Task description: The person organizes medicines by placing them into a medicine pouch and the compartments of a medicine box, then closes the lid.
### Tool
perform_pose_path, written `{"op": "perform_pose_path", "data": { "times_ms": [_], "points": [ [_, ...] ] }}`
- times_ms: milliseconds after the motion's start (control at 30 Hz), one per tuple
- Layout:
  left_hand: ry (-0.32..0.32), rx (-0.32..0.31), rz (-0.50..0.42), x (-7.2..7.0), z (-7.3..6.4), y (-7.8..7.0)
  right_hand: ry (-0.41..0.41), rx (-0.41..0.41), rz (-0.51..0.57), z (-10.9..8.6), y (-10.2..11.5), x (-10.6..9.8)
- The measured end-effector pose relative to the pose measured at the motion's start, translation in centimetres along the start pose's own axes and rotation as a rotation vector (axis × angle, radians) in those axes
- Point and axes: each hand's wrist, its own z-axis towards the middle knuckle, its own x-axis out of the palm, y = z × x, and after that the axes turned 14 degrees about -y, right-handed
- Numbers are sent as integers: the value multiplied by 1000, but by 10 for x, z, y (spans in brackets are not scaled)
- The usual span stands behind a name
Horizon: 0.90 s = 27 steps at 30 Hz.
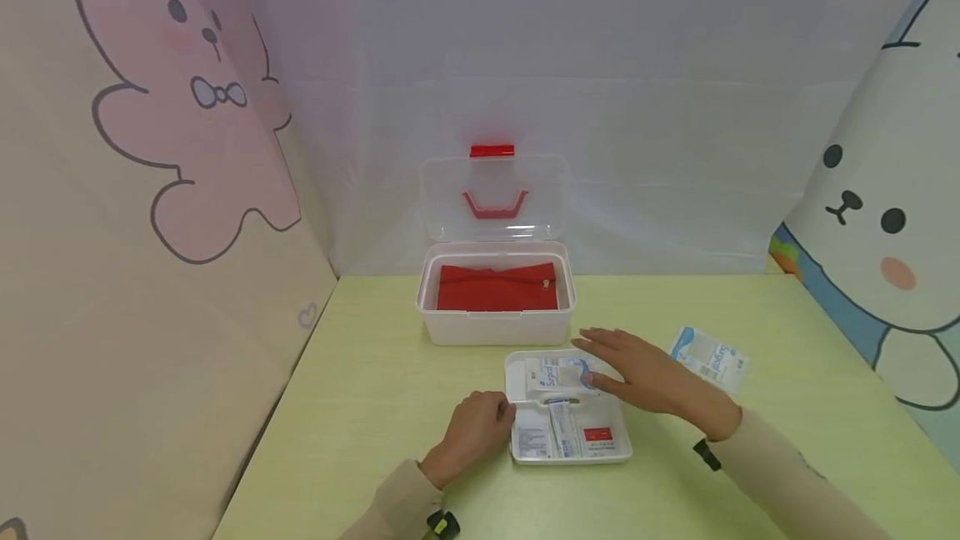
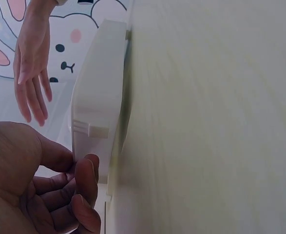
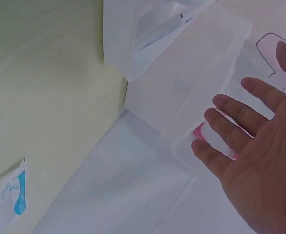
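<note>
In the head view a white plastic tray lies on the table, its back section holding a white and blue packet marked "Surgical". The front section holds a narrow printed packet and a packet with a red label. My left hand is at the tray's left edge; the left wrist view shows thumb and curled fingers pinching its rim. Over the tray's back right part is my right hand, fingers extended. The right wrist view shows the right palm holding nothing.
Behind the tray stands a white box with its clear lid raised. A red zippered pouch is inside. Another white and blue packet lies on the table, right of the right hand.
</note>
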Motion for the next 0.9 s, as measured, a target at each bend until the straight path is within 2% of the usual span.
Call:
{"op": "perform_pose_path", "data": {
  "times_ms": [233,433,733,900],
  "points": [
    [6,-7,4,1,1,1,-74,-10,-58,-13,-21,-21],
    [12,-9,-2,1,1,0,-86,17,-78,-26,-43,-33],
    [20,-14,-2,1,1,1,-87,101,-92,-46,-82,-38],
    [15,-12,-3,3,1,2,-82,120,-95,-54,-100,-37]
  ]
}}
